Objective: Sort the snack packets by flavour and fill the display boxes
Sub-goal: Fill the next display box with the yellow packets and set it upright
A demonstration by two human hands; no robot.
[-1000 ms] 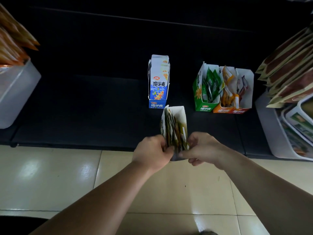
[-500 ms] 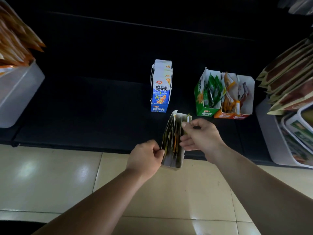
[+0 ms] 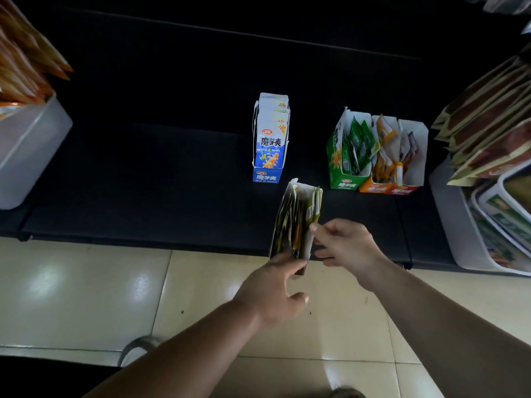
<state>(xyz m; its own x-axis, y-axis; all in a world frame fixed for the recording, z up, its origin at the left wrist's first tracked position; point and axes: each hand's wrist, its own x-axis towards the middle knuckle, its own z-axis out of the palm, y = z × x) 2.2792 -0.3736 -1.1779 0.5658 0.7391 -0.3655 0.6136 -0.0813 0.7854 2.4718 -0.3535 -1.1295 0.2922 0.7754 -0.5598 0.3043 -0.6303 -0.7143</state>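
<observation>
One packet-filled display box (image 3: 296,222) held by left hand (image 3: 273,291) and right hand (image 3: 344,242).

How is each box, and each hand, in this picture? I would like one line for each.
Held box: tilted, holds packets.
Left hand: grips the held box's near end.
Right hand: pinches at its right edge.
Blue box: upright, full.
Green box: open, partly filled.
Orange box: open, partly filled.
</observation>
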